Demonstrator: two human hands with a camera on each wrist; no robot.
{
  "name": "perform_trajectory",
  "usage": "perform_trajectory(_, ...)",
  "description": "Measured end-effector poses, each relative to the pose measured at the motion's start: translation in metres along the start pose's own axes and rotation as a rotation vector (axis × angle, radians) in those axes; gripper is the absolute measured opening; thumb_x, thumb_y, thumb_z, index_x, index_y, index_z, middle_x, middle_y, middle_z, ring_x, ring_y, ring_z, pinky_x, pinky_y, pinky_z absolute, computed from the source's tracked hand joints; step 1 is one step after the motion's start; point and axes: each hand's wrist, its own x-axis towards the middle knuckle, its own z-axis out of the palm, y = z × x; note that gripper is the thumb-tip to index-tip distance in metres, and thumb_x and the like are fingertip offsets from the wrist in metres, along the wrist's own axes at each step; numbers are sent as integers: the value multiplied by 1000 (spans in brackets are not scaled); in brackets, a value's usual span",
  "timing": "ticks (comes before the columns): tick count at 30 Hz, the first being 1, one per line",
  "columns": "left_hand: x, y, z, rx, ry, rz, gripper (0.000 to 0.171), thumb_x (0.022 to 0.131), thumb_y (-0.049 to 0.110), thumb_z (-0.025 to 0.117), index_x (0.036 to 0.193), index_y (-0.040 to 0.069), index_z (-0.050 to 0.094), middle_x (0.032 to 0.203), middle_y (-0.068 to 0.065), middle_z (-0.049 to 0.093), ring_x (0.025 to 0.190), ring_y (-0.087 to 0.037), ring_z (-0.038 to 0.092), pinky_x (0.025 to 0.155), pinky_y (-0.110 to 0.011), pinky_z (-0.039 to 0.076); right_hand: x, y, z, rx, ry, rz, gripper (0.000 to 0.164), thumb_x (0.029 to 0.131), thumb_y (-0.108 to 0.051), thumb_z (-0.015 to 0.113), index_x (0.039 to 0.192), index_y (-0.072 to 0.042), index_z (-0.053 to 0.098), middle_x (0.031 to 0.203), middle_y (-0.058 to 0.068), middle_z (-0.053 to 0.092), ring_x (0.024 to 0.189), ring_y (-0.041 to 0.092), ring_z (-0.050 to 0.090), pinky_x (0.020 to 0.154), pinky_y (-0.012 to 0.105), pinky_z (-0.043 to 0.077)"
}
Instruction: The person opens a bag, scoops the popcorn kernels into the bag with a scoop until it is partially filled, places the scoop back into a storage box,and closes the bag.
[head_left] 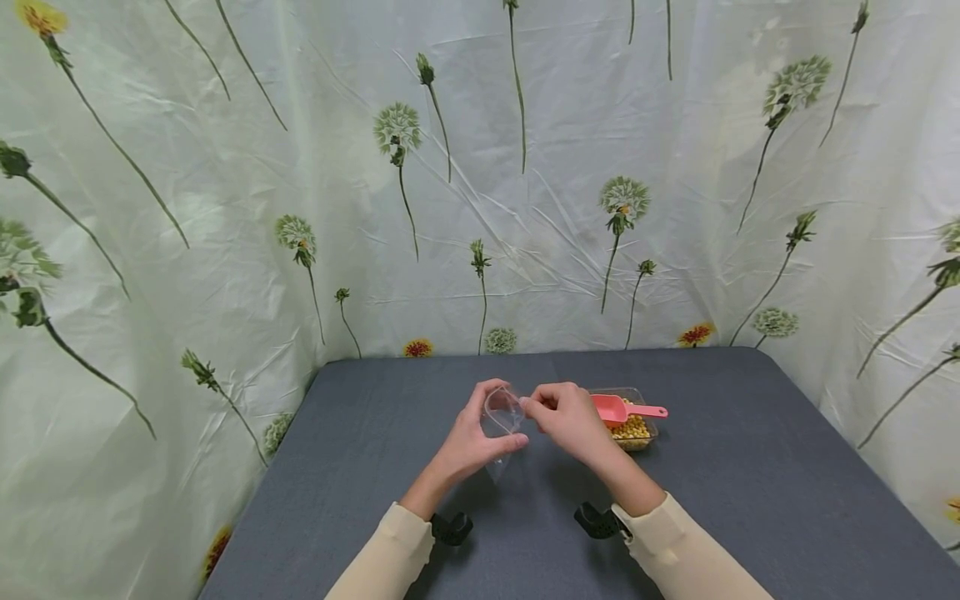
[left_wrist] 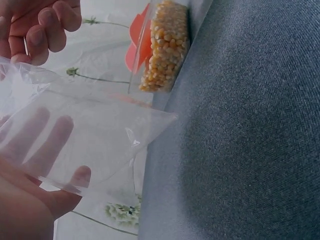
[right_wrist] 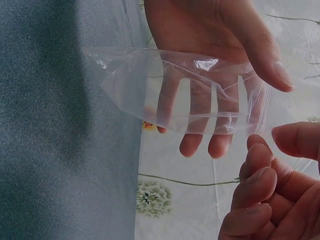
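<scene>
A clear plastic bag (head_left: 501, 417) hangs between the two hands, its mouth spread wide and its lower end tapering to a corner. My left hand (head_left: 472, 442) stands around the bag, thumb apart from the fingers. Through the film, in the right wrist view, the left fingers (right_wrist: 200, 100) look straight and spread. My right hand (head_left: 570, 421) pinches the bag's rim between thumb and fingertips, its other fingers curled. No contents show in the bag (left_wrist: 100, 140).
Behind the right hand stands a clear plastic container (head_left: 637, 392) of yellow corn kernels (head_left: 632, 430). A pink scoop (head_left: 613, 409) lies across it, handle to the right. Beneath is a dark grey table (head_left: 390, 400); a flower-print curtain (head_left: 465, 217) hangs behind.
</scene>
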Motion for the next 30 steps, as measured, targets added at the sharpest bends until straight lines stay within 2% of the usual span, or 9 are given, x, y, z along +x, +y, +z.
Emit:
perform_trajectory(9, -1, -3, -4, 35, 15, 6, 69, 85, 34, 83, 140, 32, 42, 124, 3, 59, 111, -15, 58, 96, -44, 46, -2, 4, -2, -14, 6, 13, 23, 98, -31, 68, 77, -22, 71, 64, -3, 61, 52, 19, 49, 50, 32, 39)
perform_trajectory(15, -2, -3, -5, 21, 26, 26, 70, 86, 32, 82, 142, 18, 43, 125, -3, 60, 110, -26, 59, 95, -51, 45, -5, 7, -3, -53, 13, 33, 12, 96, -21, 70, 85, -21, 75, 69, -6, 63, 59, 17, 56, 55, 35, 45)
perform_trajectory(20, -5, -4, -6, 15, 38, 7, 69, 85, 28, 83, 142, 20, 43, 123, -2, 60, 111, -32, 58, 96, -55, 44, -8, 12, -8, -92, 21, 45, 8, 96, -20, 70, 90, -21, 76, 77, -8, 65, 65, 15, 58, 61, 35, 49)
perform_trajectory(26, -6, -5, -7, 6, 53, 20, 73, 84, 18, 84, 144, 11, 42, 124, -7, 59, 112, -34, 58, 96, -61, 41, -9, 22, -14, -152, 27, 42, 6, 95, -17, 70, 93, -19, 76, 84, -8, 68, 69, 11, 59, 66, 34, 50)
perform_trajectory(30, -6, -6, -8, 42, 51, 21, 72, 85, 22, 83, 144, 18, 42, 125, -7, 59, 113, -30, 58, 96, -55, 43, -9, 28, -18, -216, 29, 18, 6, 94, -16, 71, 93, -19, 76, 82, -9, 67, 68, 10, 58, 66, 34, 50)
